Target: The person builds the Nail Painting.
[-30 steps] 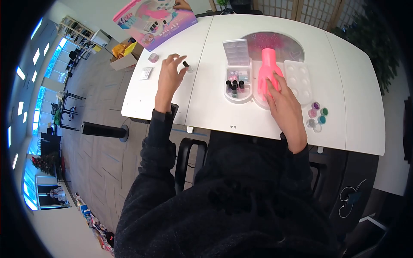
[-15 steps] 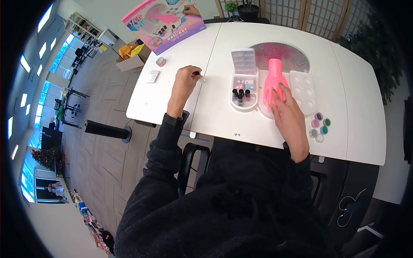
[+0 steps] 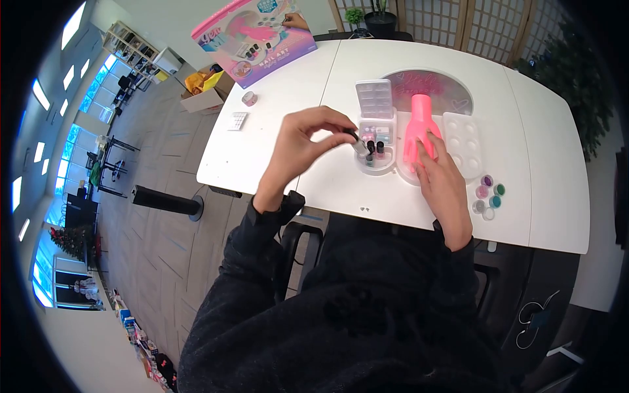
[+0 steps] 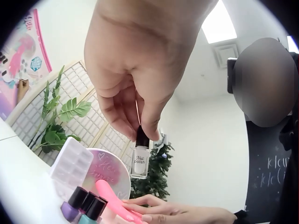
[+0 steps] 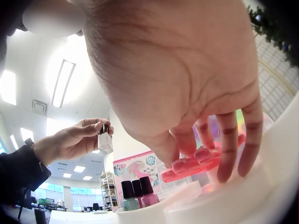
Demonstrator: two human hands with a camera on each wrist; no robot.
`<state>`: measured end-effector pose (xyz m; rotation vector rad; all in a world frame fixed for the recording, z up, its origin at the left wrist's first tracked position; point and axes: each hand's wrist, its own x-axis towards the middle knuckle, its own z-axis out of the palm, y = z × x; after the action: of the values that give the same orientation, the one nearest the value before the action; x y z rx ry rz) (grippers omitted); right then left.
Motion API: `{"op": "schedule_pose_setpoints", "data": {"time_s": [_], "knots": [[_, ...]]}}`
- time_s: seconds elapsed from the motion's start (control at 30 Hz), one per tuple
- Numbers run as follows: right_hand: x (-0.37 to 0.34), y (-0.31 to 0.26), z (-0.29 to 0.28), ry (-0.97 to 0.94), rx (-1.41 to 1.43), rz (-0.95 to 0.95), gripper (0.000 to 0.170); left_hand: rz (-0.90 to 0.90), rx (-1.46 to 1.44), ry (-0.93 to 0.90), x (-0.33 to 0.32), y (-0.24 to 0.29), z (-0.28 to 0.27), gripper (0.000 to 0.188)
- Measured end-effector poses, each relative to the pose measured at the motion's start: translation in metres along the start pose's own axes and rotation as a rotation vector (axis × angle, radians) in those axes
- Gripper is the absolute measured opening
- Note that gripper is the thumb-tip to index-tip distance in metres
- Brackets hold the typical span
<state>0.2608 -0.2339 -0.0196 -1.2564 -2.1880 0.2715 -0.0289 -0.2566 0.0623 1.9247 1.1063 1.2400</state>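
Observation:
My left hand (image 3: 303,141) pinches a small clear nail polish bottle (image 4: 140,162) by its black cap, thumb against fingertips. The bottle hangs upright in the left wrist view, with whitish contents and "Nail polish" printed on it. In the head view it overlaps the white organizer (image 3: 376,171), where several black-capped polish bottles (image 5: 136,193) stand. My right hand (image 3: 447,193) rests on a pink model hand (image 3: 422,119), its fingers spread and fairly straight over the model's fingers. The model hand lies palm-down on a white base, fingers toward me.
Beside the model hand is a white tray with round wells (image 3: 464,147); a pink-printed half-round panel (image 3: 452,95) stands behind. Several small glitter pots (image 3: 496,202) sit at the right. A nail art box (image 3: 255,39), a round tape-like container (image 3: 249,98) and a white sheet (image 3: 237,121) are at the left.
My left hand has taken hold of the polish bottle at the left of the table, lifted it and carried it right, toward the organizer. The right hand stays on the model hand.

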Motion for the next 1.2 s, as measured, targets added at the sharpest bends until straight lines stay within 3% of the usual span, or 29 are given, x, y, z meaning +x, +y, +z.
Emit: {"op": "schedule_pose_setpoints", "data": {"time_s": [0.2,0.3,0.67,0.73,0.9,1.0,1.07,1.2], "knots": [[0.0,0.0,0.0,0.008,0.017,0.005,0.04,0.03,0.28,-0.017,0.004,0.01,0.013,0.017],[-0.001,0.0,-0.001,0.005,0.014,0.01,0.04,0.018,0.148,0.128,0.004,-0.002,0.01,0.017],[0.025,-0.024,0.002,0.167,-0.029,-0.048,0.039,-0.007,0.212,0.078,0.007,0.002,0.019,0.016],[0.035,-0.037,0.008,0.237,0.038,-0.167,0.037,-0.009,0.172,0.092,0.007,0.001,0.022,0.018],[0.043,-0.037,0.042,0.074,0.057,-0.17,0.03,-0.041,0.146,0.102,0.004,0.0,0.026,0.02],[0.042,-0.035,0.045,0.047,0.038,-0.129,0.026,-0.062,0.139,0.109,0.003,-0.003,0.026,0.02],[0.038,-0.035,0.043,0.113,0.039,-0.095,0.017,-0.065,0.148,0.116,0.002,-0.005,0.025,0.019],[0.034,-0.038,0.02,0.202,0.092,0.004,0.018,-0.084,0.216,0.133,0.004,-0.004,0.029,0.018]]}}
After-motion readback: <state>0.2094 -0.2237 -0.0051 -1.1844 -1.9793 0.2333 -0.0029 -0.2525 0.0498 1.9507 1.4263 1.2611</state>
